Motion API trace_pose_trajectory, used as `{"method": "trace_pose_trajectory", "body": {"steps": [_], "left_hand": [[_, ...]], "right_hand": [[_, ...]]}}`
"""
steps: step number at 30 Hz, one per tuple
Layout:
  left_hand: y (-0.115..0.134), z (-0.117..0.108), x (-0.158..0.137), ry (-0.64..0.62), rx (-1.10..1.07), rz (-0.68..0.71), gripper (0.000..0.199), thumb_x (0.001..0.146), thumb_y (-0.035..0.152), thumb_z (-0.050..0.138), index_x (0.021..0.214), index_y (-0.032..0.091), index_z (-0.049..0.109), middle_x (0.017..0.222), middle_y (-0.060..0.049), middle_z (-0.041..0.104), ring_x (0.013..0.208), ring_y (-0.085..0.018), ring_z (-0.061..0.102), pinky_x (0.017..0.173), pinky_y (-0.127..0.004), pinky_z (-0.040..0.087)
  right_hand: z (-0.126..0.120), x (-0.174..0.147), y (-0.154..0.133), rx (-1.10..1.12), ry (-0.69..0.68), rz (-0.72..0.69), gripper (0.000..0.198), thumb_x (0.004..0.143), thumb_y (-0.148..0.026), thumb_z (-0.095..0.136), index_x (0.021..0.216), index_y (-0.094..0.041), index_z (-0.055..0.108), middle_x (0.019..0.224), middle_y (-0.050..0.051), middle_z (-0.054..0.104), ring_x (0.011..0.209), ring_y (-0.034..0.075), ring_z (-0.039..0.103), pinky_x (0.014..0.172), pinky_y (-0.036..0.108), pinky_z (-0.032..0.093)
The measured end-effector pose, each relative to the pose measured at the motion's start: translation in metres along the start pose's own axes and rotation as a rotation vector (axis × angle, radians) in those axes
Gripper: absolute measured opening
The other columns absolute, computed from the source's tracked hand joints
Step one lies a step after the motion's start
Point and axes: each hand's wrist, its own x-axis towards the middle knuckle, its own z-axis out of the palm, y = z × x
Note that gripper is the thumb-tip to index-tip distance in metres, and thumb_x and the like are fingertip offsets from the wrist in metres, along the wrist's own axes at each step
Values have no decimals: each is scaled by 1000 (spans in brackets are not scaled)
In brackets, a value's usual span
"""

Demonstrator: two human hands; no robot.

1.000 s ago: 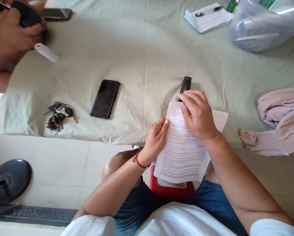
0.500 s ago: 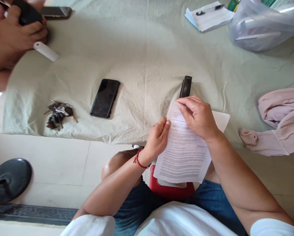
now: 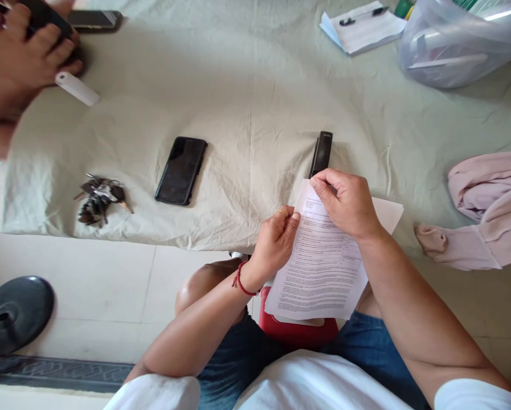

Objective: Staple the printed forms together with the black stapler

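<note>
Printed paper sheets hang tilted over the table's near edge, above my lap, and at least one more sheet shows behind the top one. My left hand pinches their left edge between thumb and fingers. At the top edge, my right hand grips the paper near its upper left corner, thumb and forefinger together. Just beyond the right hand, a black stapler lies on the cloth, its near end hidden by the hand and paper.
The cloth-covered table bears a phone, keys, a notepad with a pen, a plastic bag and pink cloth. Another person's hand holds a dark object at upper left. A red stool stands below.
My right hand's fingers have drawn closer together at the paper's top edge. Both hands and the sheets have shifted only slightly. The other person's fingers have spread a little.
</note>
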Motion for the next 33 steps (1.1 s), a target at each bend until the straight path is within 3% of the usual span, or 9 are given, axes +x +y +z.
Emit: {"method": "trace_pose_trajectory", "body": {"steps": [4,9,14,19,23,28,33], "left_hand": [[5,-1,1,15,-3,-24,36,107,52,63,89,21,65,70,2,52,64,-15,42,61,-32,34],[8,-2,2,30,-68,-108,32,108,46,59,92,20,65,76,1,54,69,-14,45,64,-29,36],[9,-1,2,24,-106,-115,33,105,50,62,94,19,65,77,1,56,69,-14,46,62,-28,38],[9,-1,3,17,-120,-88,34,104,51,64,94,19,65,78,0,57,68,-14,46,61,-27,39],[8,-1,2,-1,-102,-81,33,105,51,62,94,20,64,76,0,57,67,-14,45,60,-28,38],[5,-1,2,-12,-26,-76,30,106,48,58,95,20,63,72,2,54,65,-14,44,60,-29,35],[8,-3,1,-48,57,-77,28,107,43,54,94,20,64,72,1,53,66,-14,44,61,-29,36]], "right_hand": [[5,-1,3,-123,21,-73,27,108,-35,59,88,-23,72,80,3,74,80,22,67,76,37,49],[12,-5,3,-370,16,-181,31,112,-26,49,119,-23,79,104,8,82,100,27,72,92,44,51],[11,-7,-2,-404,53,-199,37,114,-28,46,133,-22,77,122,11,82,111,30,70,97,46,54],[11,-8,-2,-382,-7,-209,37,112,-25,45,125,-24,80,117,9,83,107,29,71,97,47,55],[7,-6,-1,-249,5,-162,36,114,-33,47,122,-23,80,110,8,83,101,26,72,92,42,56],[-1,-1,-1,-175,27,-98,32,110,-37,55,90,-23,75,84,5,76,81,22,67,76,37,50],[-7,2,0,-21,46,-12,28,105,-34,61,81,-22,69,72,-1,66,68,16,59,66,32,44]]}}
